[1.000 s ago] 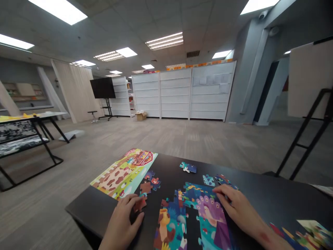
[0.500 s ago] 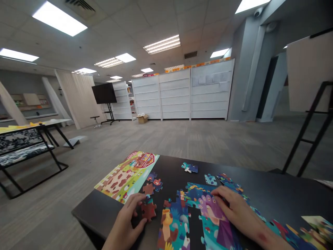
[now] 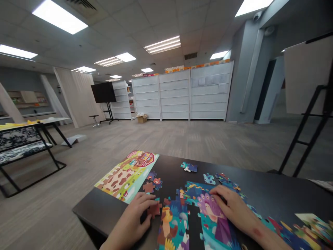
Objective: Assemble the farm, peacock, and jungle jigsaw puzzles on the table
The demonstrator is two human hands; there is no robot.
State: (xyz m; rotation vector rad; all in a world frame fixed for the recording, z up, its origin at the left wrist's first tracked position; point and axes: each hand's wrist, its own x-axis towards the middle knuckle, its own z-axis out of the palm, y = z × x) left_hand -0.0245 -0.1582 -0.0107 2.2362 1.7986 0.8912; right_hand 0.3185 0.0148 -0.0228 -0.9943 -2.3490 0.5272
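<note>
- At the far left, a patterned bench (image 3: 18,146) on a black metal frame stands on the carpet, well apart from my desk.
- On the desk's far-left corner lies a farm-scene picture card (image 3: 126,177) with a red barn, laid flat where I can glance at it.
- Just right of that card, near the desk's far edge, a small group of loose jigsaw pieces (image 3: 156,183) sits within easy reach.
- My left hand (image 3: 130,222) is at the desk's near edge, its fingers curled over a brown jigsaw piece (image 3: 154,209). I seem to be grasping that piece beside the assembled jigsaw (image 3: 173,222).
- The assembled jigsaw runs from the desk's near edge toward the middle, with a dark gap of bare desk in it.
- My right hand (image 3: 234,208) is open, with its fingers spread and resting on the peacock section (image 3: 210,211), which steadies it and grips nothing.
- Beyond my right hand, more loose pieces (image 3: 218,178) lie scattered toward the far edge.
- In the desk's near-right corner, a colourful picture section (image 3: 309,227) lies flat, away from the rest.
</note>
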